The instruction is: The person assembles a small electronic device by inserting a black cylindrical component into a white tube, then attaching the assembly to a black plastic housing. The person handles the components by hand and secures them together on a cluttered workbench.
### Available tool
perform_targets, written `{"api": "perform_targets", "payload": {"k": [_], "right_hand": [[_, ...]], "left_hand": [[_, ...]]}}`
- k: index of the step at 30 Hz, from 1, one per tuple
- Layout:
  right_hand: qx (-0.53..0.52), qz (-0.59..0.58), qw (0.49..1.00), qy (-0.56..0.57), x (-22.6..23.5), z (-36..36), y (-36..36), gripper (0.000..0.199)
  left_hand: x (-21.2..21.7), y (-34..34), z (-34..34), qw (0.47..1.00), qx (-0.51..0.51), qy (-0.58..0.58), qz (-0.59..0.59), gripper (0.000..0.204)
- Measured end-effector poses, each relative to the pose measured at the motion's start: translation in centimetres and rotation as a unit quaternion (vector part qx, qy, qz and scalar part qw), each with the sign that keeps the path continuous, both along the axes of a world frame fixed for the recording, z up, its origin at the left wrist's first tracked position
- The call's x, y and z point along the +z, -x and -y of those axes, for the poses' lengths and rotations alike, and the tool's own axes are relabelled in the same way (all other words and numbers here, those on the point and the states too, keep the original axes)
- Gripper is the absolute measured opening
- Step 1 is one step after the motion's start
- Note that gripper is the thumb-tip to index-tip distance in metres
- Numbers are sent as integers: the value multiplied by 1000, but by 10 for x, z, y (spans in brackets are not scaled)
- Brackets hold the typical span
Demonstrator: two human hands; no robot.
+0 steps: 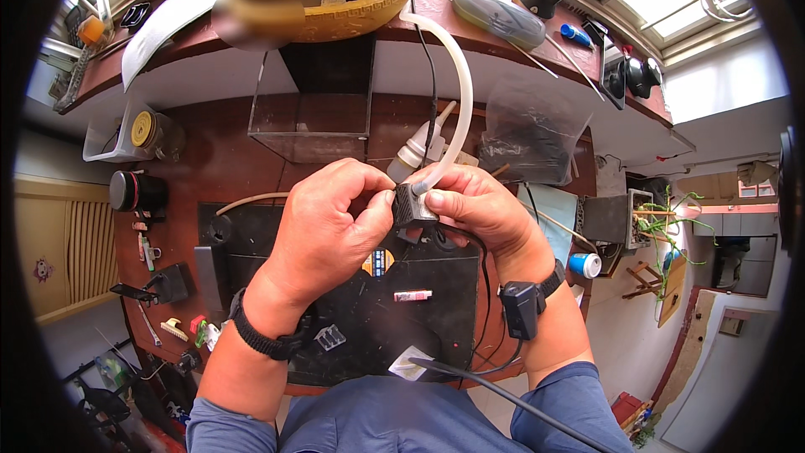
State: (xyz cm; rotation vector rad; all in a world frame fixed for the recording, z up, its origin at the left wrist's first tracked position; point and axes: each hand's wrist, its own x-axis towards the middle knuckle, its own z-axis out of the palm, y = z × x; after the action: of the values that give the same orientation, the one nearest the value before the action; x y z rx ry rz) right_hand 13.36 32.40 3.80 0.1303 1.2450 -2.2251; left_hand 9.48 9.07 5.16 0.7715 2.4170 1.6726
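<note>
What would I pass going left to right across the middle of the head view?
Black jar → left hand → small black pump → right hand → blue-capped white bottle → planter with green plant.

glass tank (309, 122), black bag (527, 147), jar (151, 130)

My left hand (323, 226) and right hand (474, 205) both pinch a small black pump (412, 205) held over a black mat (377, 302), white hose (457, 92) curving up from it toward the gold ornate basin (335, 17) on the shelf. Clear glass tank (310, 126) sits behind on the red-brown table (218, 168), black plastic bag (528, 138) to its right. Black cable (485, 285) hangs past my right wrist.
</note>
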Motion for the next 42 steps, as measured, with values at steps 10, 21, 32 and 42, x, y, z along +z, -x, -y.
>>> {"api": "perform_targets", "payload": {"k": [10,21,32,42], "right_hand": [[-7,-14,999,-34,-9,-1,0,45],[-9,25,1000,-14,-8,-8,-4,35],[-23,28,999,-17,-11,-8,-4,38],[-15,17,999,-28,-9,-5,-3,34]], "left_hand": [[-5,-5,4,997,6,-40,70,7],[-8,-11,14,997,23,-22,75,9],[-8,-17,17,980,57,-67,177,7],[-11,-20,19,977,42,-70,197,11]]}}
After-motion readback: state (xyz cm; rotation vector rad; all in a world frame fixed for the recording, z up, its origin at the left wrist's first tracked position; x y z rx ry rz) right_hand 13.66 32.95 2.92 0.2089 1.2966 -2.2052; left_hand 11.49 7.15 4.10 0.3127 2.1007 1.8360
